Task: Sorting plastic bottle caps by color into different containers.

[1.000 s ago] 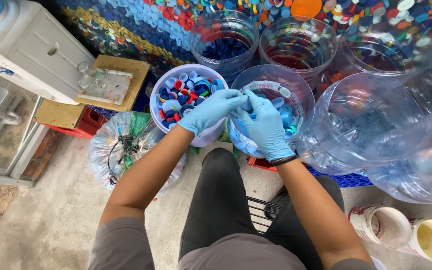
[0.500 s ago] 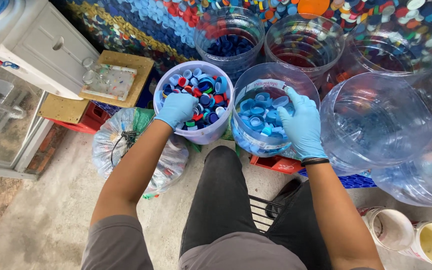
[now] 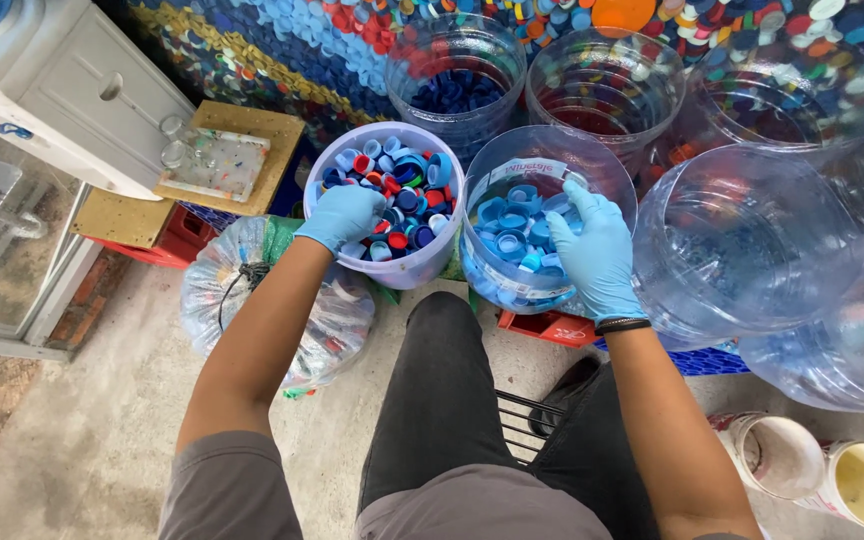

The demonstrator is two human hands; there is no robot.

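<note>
Under left grip [image 3: 344,215]: mixed caps [image 3: 402,195]

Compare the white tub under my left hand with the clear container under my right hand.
The white tub is opaque and holds mixed caps: blue, red, white. The clear container is see-through and holds only light blue caps. The left hand reaches into the tub; the right hand reaches into the container. Both hands wear blue gloves.

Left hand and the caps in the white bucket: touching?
Touching. The head view shows the gloved left hand resting palm-down on the mixed caps inside the white bucket, with no gap visible.
</note>
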